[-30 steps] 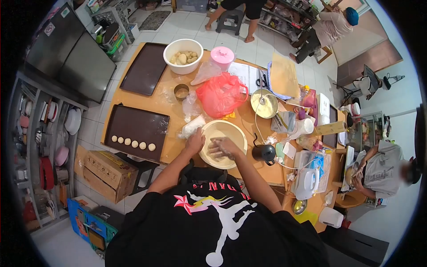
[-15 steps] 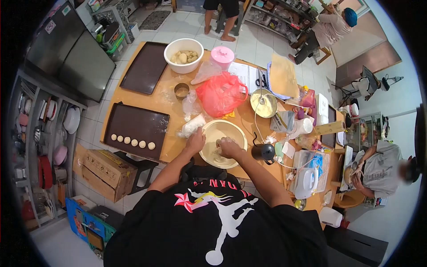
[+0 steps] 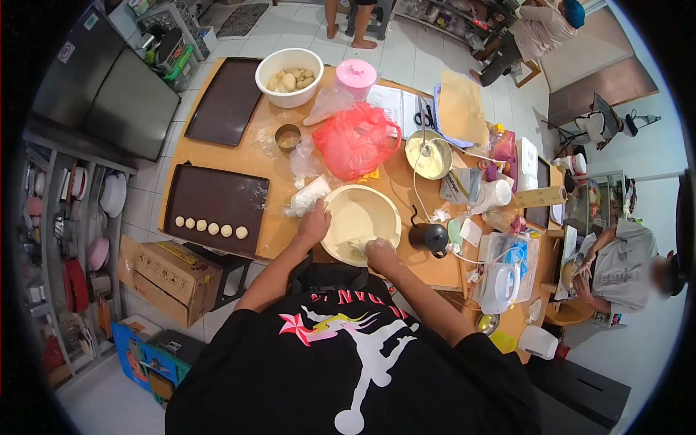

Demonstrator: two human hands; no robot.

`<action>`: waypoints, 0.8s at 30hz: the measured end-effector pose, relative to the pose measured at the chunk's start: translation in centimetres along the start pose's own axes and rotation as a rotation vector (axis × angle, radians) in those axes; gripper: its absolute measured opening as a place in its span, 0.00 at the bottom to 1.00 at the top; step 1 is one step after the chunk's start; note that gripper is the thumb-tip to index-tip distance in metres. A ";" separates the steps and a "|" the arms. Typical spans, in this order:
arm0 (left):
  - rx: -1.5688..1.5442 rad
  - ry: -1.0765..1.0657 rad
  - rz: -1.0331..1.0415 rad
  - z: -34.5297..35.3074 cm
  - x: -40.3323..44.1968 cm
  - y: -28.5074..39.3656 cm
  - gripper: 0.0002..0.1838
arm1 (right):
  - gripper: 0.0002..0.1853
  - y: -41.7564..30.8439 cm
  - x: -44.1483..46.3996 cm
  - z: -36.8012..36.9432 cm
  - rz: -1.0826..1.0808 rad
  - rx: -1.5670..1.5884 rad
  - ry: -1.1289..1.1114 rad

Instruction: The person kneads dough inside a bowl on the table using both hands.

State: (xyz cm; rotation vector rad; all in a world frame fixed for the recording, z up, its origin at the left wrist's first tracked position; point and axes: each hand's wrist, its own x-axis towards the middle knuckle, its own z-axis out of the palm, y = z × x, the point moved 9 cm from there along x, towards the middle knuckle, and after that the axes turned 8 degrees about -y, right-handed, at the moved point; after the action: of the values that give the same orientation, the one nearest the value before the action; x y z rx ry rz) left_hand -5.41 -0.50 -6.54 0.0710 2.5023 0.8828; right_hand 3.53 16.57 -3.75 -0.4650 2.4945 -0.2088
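Observation:
A cream-coloured bowl point(image 3: 384, 210) stands at the table's near edge, with pale flour or dough in its bottom. My left hand point(image 3: 315, 223) is closed on the bowl's left rim. Inside the near right part of the bowl, my right hand point(image 3: 381, 255) has its fingers curled against a whitish mass; what they hold is partly hidden. Beyond my left hand lies a clear bag of white powder point(image 3: 309, 196). On the left, a dark baking tray point(image 3: 225, 192) carries a row of several small dough balls point(image 3: 213, 228).
Behind the bowl lie a red plastic bag point(image 3: 357, 141), a white tub of dough pieces point(image 3: 267, 85), a pink-lidded container point(image 3: 355, 76) and a metal bowl point(image 3: 428, 156). A black jug point(image 3: 428, 239) stands close on the right, by a white cable. A person sits at far right.
My right hand has moved down toward the near rim of the bowl. My left hand stays at the left rim. The view has shifted slightly.

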 end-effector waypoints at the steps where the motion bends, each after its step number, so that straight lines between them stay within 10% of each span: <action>1: 0.001 0.009 0.011 -0.1 -0.1 0.0 0.16 | 0.10 -0.3 0.6 0.3 0.012 -0.011 -0.031; 17: 0.044 0.056 0.042 0.4 0.3 -0.3 0.19 | 0.11 1.7 2.3 1.4 0.359 0.239 0.177; 20: 0.021 0.003 -0.016 0.4 -0.1 -0.6 0.20 | 0.13 2.0 3.9 3.1 0.337 0.322 -0.153; 21: 0.015 -0.016 -0.022 0.3 -0.2 -0.5 0.20 | 0.14 3.1 8.2 10.6 -0.044 0.111 -0.274; 24: -0.031 0.069 0.066 0.5 0.3 -0.7 0.16 | 0.13 2.4 5.4 6.4 -0.052 0.183 -0.170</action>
State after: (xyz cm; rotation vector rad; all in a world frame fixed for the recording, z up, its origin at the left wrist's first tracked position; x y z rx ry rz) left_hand -5.38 -0.74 -7.40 0.1146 2.5629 0.9654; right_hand 2.39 16.47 -12.41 -0.4517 2.2750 -0.3972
